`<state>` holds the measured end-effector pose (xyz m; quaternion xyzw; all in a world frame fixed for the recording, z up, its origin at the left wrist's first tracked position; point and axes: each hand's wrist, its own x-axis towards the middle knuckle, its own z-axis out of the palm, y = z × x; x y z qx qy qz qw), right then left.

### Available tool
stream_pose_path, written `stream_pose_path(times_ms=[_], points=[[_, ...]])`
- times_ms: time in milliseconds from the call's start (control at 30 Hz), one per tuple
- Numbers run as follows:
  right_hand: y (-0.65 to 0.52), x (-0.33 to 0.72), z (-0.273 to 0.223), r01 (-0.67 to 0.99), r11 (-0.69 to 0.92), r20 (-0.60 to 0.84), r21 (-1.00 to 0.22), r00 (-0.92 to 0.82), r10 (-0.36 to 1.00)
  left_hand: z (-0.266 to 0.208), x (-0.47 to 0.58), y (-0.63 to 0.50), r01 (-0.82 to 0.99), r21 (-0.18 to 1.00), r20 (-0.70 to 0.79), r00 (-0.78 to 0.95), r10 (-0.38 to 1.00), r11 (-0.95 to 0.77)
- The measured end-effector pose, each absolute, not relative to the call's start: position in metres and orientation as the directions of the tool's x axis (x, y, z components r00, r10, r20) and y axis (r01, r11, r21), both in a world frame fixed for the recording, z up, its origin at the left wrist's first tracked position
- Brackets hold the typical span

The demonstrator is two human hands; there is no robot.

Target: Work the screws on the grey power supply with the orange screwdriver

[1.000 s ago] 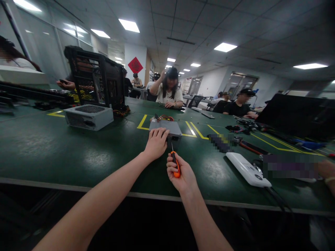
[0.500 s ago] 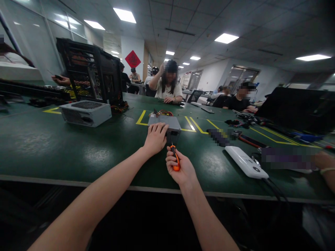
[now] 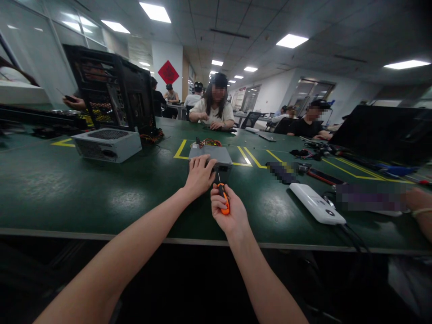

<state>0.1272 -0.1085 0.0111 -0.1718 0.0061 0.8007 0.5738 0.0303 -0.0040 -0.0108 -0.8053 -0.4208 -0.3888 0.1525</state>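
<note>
A small grey computer power supply [image 3: 216, 154] sits on the green table in front of me, a bundle of coloured cables [image 3: 211, 142] at its far side. My left hand [image 3: 198, 175] lies over its top and near edge, fingers stretched out and slightly apart, hiding part of the near face. My right hand [image 3: 231, 209] is closed around the orange-and-black handle of a screwdriver [image 3: 222, 198]. Its thin shaft points up at the near face, below the power socket [image 3: 222, 168]. Whether the tip touches a screw I cannot make out.
Left stands another power supply [image 3: 108, 145], beside an open black computer case [image 3: 114, 90]. A white power bank [image 3: 316, 203] with cables lies right, near tools and a dark monitor [image 3: 384, 135]. Yellow tape marks the green table [image 3: 141, 211]. A person [image 3: 214, 108] sits opposite.
My right hand and the screwdriver sit slightly higher and further left in view, as the whole view has shifted a little. The person opposite has lowered a raised hand.
</note>
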Motion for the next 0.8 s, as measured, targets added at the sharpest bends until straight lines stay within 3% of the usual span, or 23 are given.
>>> stream_pose_path(times_ms=[167, 267, 333, 500, 567, 633, 700, 800], points=[[-0.105, 0.124, 0.015, -0.935, -0.343, -0.287, -0.093, -0.304, 0.908, -0.010, 0.033, -0.003, 0.764, 0.040, 0.775, 0.384, 0.503, -0.644], [-0.103, 0.123, 0.019, -0.929, -0.352, -0.270, -0.116, -0.311, 0.911, -0.010, 0.033, -0.001, 0.742, -0.015, 0.777, 0.430, 0.459, -0.670], [-0.103, 0.124, 0.021, -0.905, -0.360, -0.278, -0.226, -0.294, 0.914, -0.011, 0.032, 0.001, 0.732, -0.029, 0.777, 0.444, 0.446, -0.680], [-0.115, 0.140, 0.013, -0.675, -0.279, -0.322, -0.683, -0.064, 0.944, -0.012, 0.032, 0.002, 0.721, -0.015, 0.772, 0.449, 0.450, -0.693], [-0.125, 0.150, 0.007, -0.477, -0.100, -0.171, -0.873, 0.107, 0.979, -0.011, 0.033, 0.001, 0.716, 0.000, 0.771, 0.445, 0.456, -0.698], [-0.135, 0.160, 0.003, -0.122, 0.145, 0.126, -0.982, 0.152, 0.980, -0.011, 0.034, 0.001, 0.718, 0.030, 0.772, 0.425, 0.472, -0.696], [-0.142, 0.167, 0.002, 0.306, 0.392, 0.405, -0.867, -0.024, 0.914, -0.010, 0.035, 0.002, 0.720, 0.064, 0.770, 0.405, 0.493, -0.691], [-0.140, 0.173, 0.006, 0.699, 0.615, 0.594, -0.365, -0.335, 0.732, -0.010, 0.035, 0.003, 0.716, 0.083, 0.762, 0.402, 0.507, -0.693]])
